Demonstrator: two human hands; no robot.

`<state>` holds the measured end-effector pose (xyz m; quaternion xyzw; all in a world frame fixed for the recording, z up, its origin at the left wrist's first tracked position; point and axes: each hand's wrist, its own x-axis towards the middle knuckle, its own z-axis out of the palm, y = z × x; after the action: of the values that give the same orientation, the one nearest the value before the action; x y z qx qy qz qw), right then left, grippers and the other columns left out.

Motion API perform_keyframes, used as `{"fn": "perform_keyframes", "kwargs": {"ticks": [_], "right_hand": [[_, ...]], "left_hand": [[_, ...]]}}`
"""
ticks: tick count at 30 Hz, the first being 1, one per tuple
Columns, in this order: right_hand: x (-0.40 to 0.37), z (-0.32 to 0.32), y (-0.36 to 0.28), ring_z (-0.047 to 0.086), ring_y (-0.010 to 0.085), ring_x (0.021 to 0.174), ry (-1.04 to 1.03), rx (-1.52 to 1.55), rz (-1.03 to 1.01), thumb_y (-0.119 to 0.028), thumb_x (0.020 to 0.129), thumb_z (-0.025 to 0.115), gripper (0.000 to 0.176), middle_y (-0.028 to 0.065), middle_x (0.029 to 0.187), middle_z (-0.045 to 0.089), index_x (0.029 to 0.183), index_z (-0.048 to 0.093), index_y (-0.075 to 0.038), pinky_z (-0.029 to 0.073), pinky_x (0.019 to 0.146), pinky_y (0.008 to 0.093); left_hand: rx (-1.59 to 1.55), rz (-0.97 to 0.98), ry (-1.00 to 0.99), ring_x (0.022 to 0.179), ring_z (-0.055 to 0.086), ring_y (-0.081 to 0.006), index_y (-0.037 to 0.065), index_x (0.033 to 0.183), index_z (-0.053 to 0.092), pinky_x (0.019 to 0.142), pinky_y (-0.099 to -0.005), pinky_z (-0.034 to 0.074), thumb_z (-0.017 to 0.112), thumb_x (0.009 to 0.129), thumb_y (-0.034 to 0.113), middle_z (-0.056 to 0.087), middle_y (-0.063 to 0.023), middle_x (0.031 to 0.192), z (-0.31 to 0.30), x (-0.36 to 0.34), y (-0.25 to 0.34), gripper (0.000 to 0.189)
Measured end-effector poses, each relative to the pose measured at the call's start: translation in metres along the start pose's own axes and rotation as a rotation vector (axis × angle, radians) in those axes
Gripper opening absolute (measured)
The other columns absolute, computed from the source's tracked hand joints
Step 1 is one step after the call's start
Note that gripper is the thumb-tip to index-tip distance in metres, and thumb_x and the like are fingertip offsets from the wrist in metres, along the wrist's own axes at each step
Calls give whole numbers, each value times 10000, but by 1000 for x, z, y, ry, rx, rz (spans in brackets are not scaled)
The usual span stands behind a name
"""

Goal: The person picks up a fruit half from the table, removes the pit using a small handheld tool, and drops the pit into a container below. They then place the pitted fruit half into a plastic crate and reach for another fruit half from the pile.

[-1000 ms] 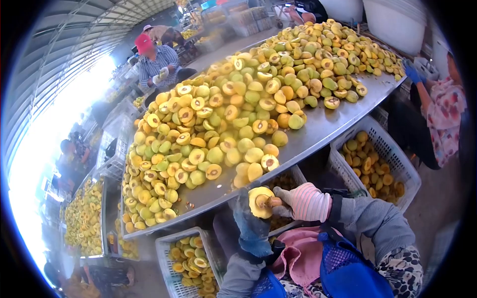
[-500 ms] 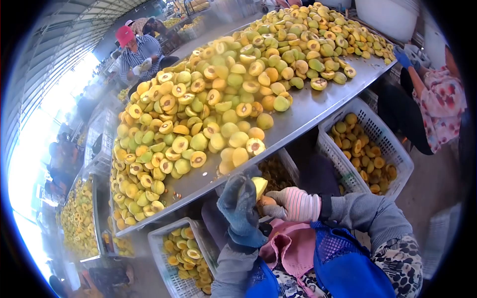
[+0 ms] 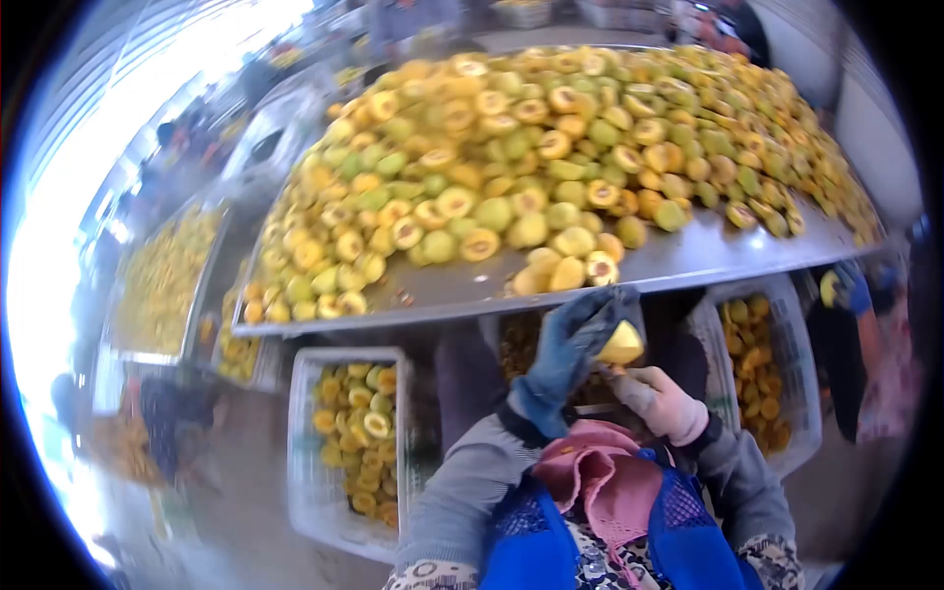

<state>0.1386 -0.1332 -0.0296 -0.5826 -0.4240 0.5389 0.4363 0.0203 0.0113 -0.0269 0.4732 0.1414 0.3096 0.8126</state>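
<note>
1. Blue at the near edge: wears a blue garment (image 3: 531,541) with mesh panels, a ruffled pink cloth (image 3: 600,477) hanging between its two sides.
2. Holds a yellow fruit piece (image 3: 621,344) in the left hand (image 3: 562,362), in a blue glove, its grip closed around the far side, just short of the desk edge.
3. Closes the grip of the right hand (image 3: 667,403), in a pale pink glove with greyish fingertips, on a small brownish thing (image 3: 612,371) at the underside of the fruit piece; too blurred to name.
4. Keeps a pale left crate (image 3: 303,442) of fruit halves on the floor to the left, and a pale right crate (image 3: 808,369) of fruit to the right, both before the desk.
5. Beyond the hands, runs into the metal desk (image 3: 688,262), under a broad heap of yellow and green fruit (image 3: 531,187), many cut open with brown centres showing.
6. To the far right, past the right crate, shows a co-worker's blue-gloved hand (image 3: 852,290) with a yellow piece.
7. Farther left, blurs into another tray (image 3: 218,261) of yellow fruit; at the top, into a person in grey (image 3: 413,22) behind the desk.
</note>
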Motion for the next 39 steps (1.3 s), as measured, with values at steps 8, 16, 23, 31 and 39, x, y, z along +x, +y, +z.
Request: {"fn": "perform_keyframes", "kwargs": {"ticks": [8,16,23,31,39], "right_hand": [[10,11,29,595,145,918,-48,225,164,-392,979,543,409,42,966,613,1154,588,-25,481,815,309],[27,20,44,616,186,977,67,-553,-197,-342,946,614,408,94,1102,642,1171,603,-1,478,884,322],[39,1,51,671,371,916,27,-643,211,-349,897,582,427,239,975,683,1142,635,-5,502,809,413],[51,1,61,669,386,786,-8,-1339,325,-364,895,593,416,190,846,689,1225,550,-115,516,687,470],[86,9,150,688,322,942,12,-1334,-114,-233,924,512,448,157,1244,608,1354,508,-107,563,727,436]], "left_hand": [[-374,46,-118,903,664,-176,-76,1051,645,814,-270,533,616,910,71,694,-125,984,-15,-5,-32,206],[-313,242,19,720,664,-185,-16,919,689,654,-311,552,574,953,322,698,-86,863,-22,-21,-13,358],[436,247,906,830,638,-232,-14,1057,654,745,-350,527,669,868,223,657,-117,964,-197,-147,36,304],[1520,-246,1178,1227,491,-394,42,1301,554,1019,-467,402,723,789,363,544,-251,1312,-350,-254,6,628],[1721,-684,469,1416,285,-440,214,1434,460,1112,-520,320,593,842,367,394,-166,1510,-386,-143,0,625]]}}
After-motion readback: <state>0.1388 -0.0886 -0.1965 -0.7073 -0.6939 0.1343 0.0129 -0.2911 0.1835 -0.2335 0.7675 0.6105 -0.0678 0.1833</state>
